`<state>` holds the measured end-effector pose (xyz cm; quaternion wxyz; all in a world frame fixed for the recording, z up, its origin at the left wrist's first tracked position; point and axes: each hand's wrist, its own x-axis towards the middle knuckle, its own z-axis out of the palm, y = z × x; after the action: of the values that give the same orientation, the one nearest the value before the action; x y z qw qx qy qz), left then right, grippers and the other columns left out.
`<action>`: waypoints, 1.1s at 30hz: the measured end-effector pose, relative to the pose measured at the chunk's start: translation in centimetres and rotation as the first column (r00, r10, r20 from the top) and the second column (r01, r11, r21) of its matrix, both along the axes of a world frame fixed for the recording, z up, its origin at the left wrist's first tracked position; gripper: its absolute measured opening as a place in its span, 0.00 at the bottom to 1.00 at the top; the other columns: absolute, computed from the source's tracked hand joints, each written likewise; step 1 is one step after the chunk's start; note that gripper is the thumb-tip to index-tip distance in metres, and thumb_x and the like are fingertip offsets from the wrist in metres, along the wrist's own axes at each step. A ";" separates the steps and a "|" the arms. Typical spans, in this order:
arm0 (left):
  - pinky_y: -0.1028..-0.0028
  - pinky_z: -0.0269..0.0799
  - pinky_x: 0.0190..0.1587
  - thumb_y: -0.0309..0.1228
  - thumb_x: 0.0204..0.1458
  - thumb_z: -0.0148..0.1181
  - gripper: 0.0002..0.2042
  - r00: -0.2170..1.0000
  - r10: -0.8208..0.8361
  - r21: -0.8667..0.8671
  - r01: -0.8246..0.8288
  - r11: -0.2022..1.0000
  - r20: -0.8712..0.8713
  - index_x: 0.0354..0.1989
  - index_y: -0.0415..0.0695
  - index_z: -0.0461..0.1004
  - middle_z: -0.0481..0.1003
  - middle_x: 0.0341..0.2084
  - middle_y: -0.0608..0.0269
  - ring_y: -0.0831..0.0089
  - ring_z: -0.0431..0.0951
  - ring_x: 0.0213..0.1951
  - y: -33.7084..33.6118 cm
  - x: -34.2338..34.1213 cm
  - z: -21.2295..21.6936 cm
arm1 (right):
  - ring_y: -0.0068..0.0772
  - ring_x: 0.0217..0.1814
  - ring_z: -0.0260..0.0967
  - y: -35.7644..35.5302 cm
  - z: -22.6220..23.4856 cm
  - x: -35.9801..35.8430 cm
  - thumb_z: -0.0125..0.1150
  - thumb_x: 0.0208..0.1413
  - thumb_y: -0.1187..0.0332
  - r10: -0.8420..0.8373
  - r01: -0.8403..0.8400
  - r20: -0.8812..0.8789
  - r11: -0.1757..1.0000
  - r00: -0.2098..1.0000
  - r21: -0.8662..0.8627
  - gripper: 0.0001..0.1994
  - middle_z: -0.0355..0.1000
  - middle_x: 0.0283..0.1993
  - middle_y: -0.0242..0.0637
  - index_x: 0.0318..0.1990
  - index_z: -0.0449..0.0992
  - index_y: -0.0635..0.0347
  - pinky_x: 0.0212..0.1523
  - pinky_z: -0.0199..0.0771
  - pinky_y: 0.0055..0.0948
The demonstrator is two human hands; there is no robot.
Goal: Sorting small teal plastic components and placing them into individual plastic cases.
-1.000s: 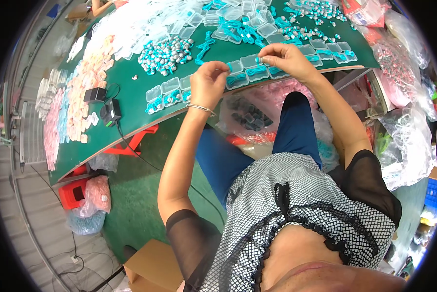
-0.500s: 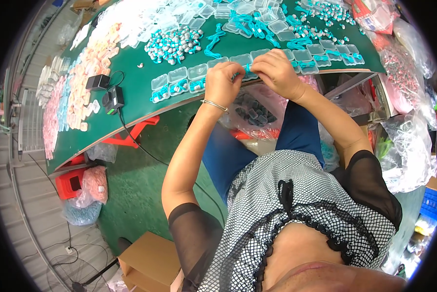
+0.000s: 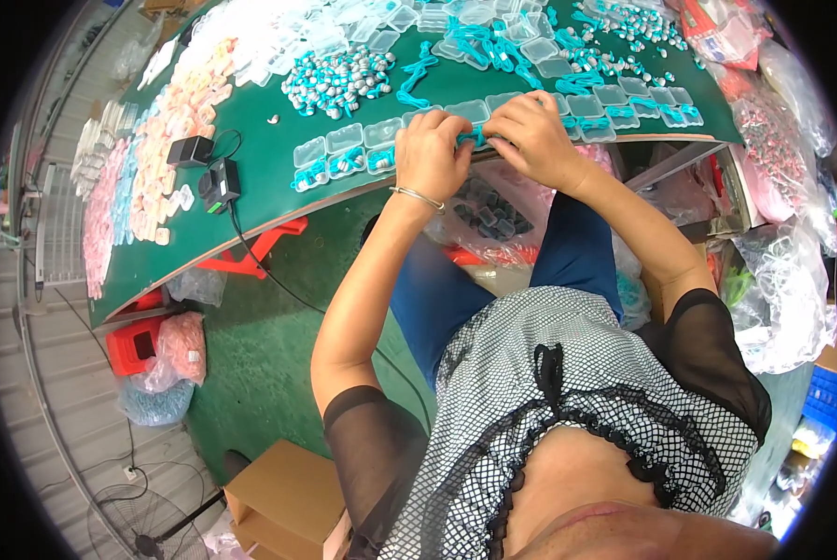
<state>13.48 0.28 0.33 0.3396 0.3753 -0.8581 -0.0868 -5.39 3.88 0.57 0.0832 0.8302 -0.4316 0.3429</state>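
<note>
Both hands meet over the table's front edge, above a row of small clear plastic boxes with lifted lids. My left hand (image 3: 430,154) is closed, fingertips pinching a teal cord (image 3: 475,137). Closed on the same cord is my right hand (image 3: 536,142), its fingers bent toward the left one. The cord is bunched between them, and its ends are hidden. Left of my hands, open boxes (image 3: 347,162) hold teal cord and grey-and-white round pieces. To the right, boxes (image 3: 621,110) show teal cord inside.
Beyond the row on the green table (image 3: 260,177) lie a heap of grey-and-teal round pieces (image 3: 337,82), loose teal cords (image 3: 417,75) and piled clear boxes (image 3: 325,28). Peach-coloured pieces (image 3: 162,154) and a black device (image 3: 219,185) with a cable lie left. Plastic bags (image 3: 782,280) crowd the right.
My hands stay close together at the same box, the cord still pinched between them. The fingers have shifted slightly, and the left hand is turned a little more over. The view has moved slightly.
</note>
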 end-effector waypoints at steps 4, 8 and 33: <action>0.63 0.63 0.36 0.29 0.40 0.64 0.04 0.999 0.008 0.007 -0.009 1.000 0.045 0.26 0.49 0.79 0.73 0.29 0.65 0.63 0.72 0.36 -0.4 0.0 -0.3 | 0.32 0.44 0.66 -0.1 -0.1 0.0 0.62 0.44 0.70 -0.030 0.030 -0.005 0.999 1.000 0.031 0.05 0.69 0.35 0.29 0.31 0.74 0.52 0.51 0.53 0.40; 0.62 0.63 0.37 0.29 0.40 0.63 0.02 0.995 0.031 0.041 -0.035 0.999 0.091 0.24 0.48 0.79 0.73 0.29 0.65 0.63 0.72 0.37 -0.7 -0.2 -0.3 | 0.31 0.44 0.66 0.0 -0.1 0.1 0.63 0.44 0.69 -0.059 0.059 0.009 0.997 0.998 0.055 0.04 0.68 0.35 0.29 0.29 0.74 0.52 0.51 0.52 0.41; 0.58 0.68 0.38 0.28 0.39 0.60 0.07 0.985 0.171 0.084 -0.171 0.982 0.003 0.30 0.51 0.78 0.74 0.31 0.60 0.57 0.73 0.39 -4.3 0.9 0.7 | 0.34 0.44 0.64 -0.6 0.8 0.1 0.60 0.45 0.65 -0.114 0.105 0.056 0.984 0.992 0.144 0.08 0.69 0.36 0.29 0.35 0.74 0.50 0.50 0.52 0.42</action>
<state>14.36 -4.00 0.98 0.3316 0.4615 -0.8174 -0.0943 -5.29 3.23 1.41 0.0290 0.7975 -0.5022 0.3330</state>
